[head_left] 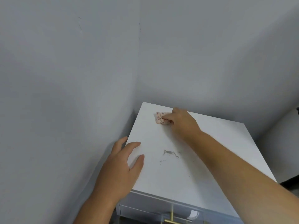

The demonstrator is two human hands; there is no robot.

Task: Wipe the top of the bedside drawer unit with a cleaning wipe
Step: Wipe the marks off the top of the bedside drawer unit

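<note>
The white bedside drawer unit stands in a wall corner, seen from above. My right hand presses a crumpled pink patterned cleaning wipe onto the top near its far left corner. A grey smear of dust lies in the middle of the top, nearer to me than the wipe. My left hand rests flat on the left edge of the top, fingers spread, holding nothing.
Grey walls meet right behind and to the left of the unit. A glossy drawer front with a brass handle shows at the bottom. A dark object sits low at the right beside the unit.
</note>
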